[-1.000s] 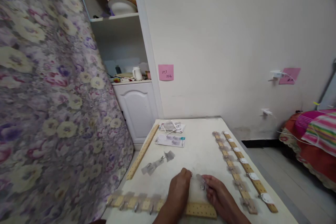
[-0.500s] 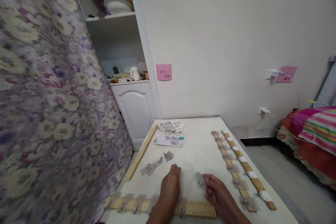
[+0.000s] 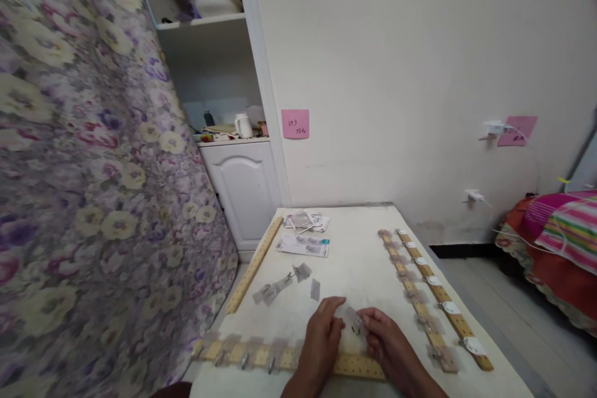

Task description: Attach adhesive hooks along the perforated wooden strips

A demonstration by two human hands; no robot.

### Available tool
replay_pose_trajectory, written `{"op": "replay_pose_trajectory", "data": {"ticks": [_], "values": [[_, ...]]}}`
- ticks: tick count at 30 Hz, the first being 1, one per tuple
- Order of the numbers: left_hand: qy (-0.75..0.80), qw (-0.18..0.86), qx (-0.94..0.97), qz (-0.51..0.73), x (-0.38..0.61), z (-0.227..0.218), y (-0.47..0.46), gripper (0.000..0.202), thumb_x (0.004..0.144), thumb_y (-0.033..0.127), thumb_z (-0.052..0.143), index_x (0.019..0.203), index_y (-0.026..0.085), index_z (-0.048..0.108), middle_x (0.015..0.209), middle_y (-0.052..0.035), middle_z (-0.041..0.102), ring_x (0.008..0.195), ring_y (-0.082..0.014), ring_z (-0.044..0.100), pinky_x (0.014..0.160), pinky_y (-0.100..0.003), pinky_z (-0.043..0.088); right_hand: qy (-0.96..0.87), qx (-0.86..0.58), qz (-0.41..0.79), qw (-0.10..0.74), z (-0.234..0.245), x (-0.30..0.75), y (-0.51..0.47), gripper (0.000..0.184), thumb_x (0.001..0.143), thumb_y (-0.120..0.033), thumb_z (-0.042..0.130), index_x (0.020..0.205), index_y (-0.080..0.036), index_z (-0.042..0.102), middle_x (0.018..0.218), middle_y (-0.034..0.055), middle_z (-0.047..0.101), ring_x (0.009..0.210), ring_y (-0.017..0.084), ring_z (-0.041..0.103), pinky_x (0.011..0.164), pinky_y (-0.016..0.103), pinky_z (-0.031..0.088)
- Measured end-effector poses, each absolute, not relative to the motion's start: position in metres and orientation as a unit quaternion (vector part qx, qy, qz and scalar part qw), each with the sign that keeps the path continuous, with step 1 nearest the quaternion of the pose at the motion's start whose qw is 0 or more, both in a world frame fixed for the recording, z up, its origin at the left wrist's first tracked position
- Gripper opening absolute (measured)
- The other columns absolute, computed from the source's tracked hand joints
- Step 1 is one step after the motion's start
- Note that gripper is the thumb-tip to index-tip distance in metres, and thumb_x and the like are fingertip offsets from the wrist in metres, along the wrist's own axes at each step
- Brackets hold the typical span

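My left hand (image 3: 324, 336) and my right hand (image 3: 389, 345) meet near the front of a white table (image 3: 359, 261). Both pinch a small clear plastic hook with a metal part (image 3: 355, 322) between their fingertips. Just under my hands lies a pale wooden strip with holes (image 3: 289, 357), carrying several clear hooks along its left part. Loose clear hook pieces (image 3: 280, 286) lie a little beyond my left hand, and one small clear piece (image 3: 315, 290) rests closer to it.
Two more wooden strips with hooks (image 3: 433, 298) run along the table's right side. A bare strip (image 3: 254, 273) lies at the left edge. Hook packets (image 3: 303, 245) sit at the far end. A flowered cloth (image 3: 93, 186) hangs left; a bed (image 3: 559, 242) stands right.
My left hand went out to the left, away from the hook, then came back and now pinches it together with my right hand. A small clear piece now lies beyond my left hand.
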State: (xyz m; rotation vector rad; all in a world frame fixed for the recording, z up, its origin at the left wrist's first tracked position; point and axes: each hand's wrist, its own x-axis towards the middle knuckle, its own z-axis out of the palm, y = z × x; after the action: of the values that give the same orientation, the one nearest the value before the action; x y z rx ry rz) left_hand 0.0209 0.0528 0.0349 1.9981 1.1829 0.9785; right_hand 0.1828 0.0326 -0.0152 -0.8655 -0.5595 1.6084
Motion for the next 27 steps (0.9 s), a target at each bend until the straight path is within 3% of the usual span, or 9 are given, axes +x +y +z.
{"op": "replay_pose_trajectory", "data": {"ticks": [4, 7, 10, 14, 20, 23, 27], "values": [[0.403, 0.317, 0.774, 0.371, 0.024, 0.042, 0.044, 0.024, 0.084, 0.015, 0.044, 0.089, 0.021, 0.067, 0.101, -0.0054, 0.066, 0.095, -0.0172, 0.06, 0.086, -0.027, 0.045, -0.254, -0.363, 0.703, 0.556, -0.013, 0.182, 0.028, 0.026, 0.069, -0.037, 0.074, 0.079, -0.017, 0.063, 0.054, -0.0087, 0.044, 0.042, 0.001, 0.029, 0.042, 0.014, 0.025], [0.43, 0.331, 0.748, 0.382, 0.025, 0.042, 0.04, 0.021, 0.084, 0.019, 0.046, 0.08, 0.02, 0.066, 0.084, -0.0034, 0.064, 0.076, -0.0155, 0.061, 0.071, -0.026, 0.046, -0.265, -0.37, 0.687, 0.566, -0.014, 0.184, 0.028, 0.033, 0.074, -0.049, 0.066, 0.082, -0.017, 0.064, 0.056, -0.0073, 0.045, 0.044, 0.003, 0.031, 0.043, 0.015, 0.028], [0.494, 0.422, 0.647, 0.4, 0.027, 0.034, 0.039, 0.016, 0.079, 0.024, 0.05, 0.078, 0.018, 0.065, 0.067, -0.0007, 0.062, 0.056, -0.0133, 0.058, 0.056, -0.025, 0.045, -0.332, -0.408, 0.628, 0.574, -0.013, 0.189, 0.03, 0.04, 0.076, -0.057, 0.061, 0.078, -0.017, 0.064, 0.059, -0.0059, 0.047, 0.043, 0.004, 0.032, 0.041, 0.017, 0.029], [0.527, 0.559, 0.49, 0.412, 0.03, 0.022, 0.036, 0.018, 0.07, 0.03, 0.056, 0.078, 0.015, 0.061, 0.045, 0.0032, 0.058, 0.042, -0.0131, 0.054, 0.047, -0.024, 0.041, -0.42, -0.439, 0.57, 0.552, -0.008, 0.197, 0.032, 0.038, 0.074, -0.054, 0.064, 0.079, -0.016, 0.063, 0.067, -0.0046, 0.05, 0.045, 0.004, 0.035, 0.041, 0.018, 0.031], [0.508, 0.626, 0.428, 0.408, 0.035, 0.017, 0.023, 0.022, 0.064, 0.038, 0.062, 0.07, 0.016, 0.06, 0.038, 0.0056, 0.053, 0.034, -0.0101, 0.045, 0.039, -0.021, 0.032, -0.498, -0.477, 0.52, 0.505, -0.007, 0.2, 0.032, 0.038, 0.072, -0.054, 0.065, 0.08, -0.017, 0.063, 0.059, -0.0042, 0.05, 0.047, 0.008, 0.04, 0.042, 0.02, 0.033], [0.518, 0.593, 0.487, 0.379, 0.034, 0.018, 0.022, 0.022, 0.067, 0.035, 0.058, 0.074, 0.016, 0.064, 0.039, 0.0069, 0.05, 0.034, -0.0101, 0.043, 0.037, -0.022, 0.03, -0.521, -0.49, 0.507, 0.481, -0.01, 0.199, 0.033, 0.038, 0.071, -0.054, 0.064, 0.077, -0.017, 0.061, 0.061, -0.0035, 0.051, 0.048, 0.008, 0.041, 0.043, 0.02, 0.032], [0.515, 0.51, 0.578, 0.375, 0.03, 0.028, 0.023, 0.012, 0.069, 0.023, 0.056, 0.078, 0.019, 0.063, 0.055, 0.0066, 0.055, 0.044, -0.01, 0.049, 0.044, -0.021, 0.034, -0.546, -0.483, 0.514, 0.452, -0.01, 0.196, 0.032, 0.035, 0.071, -0.051, 0.064, 0.067, -0.017, 0.056, 0.054, -0.0059, 0.044, 0.047, 0.008, 0.036, 0.044, 0.021, 0.028]]}}
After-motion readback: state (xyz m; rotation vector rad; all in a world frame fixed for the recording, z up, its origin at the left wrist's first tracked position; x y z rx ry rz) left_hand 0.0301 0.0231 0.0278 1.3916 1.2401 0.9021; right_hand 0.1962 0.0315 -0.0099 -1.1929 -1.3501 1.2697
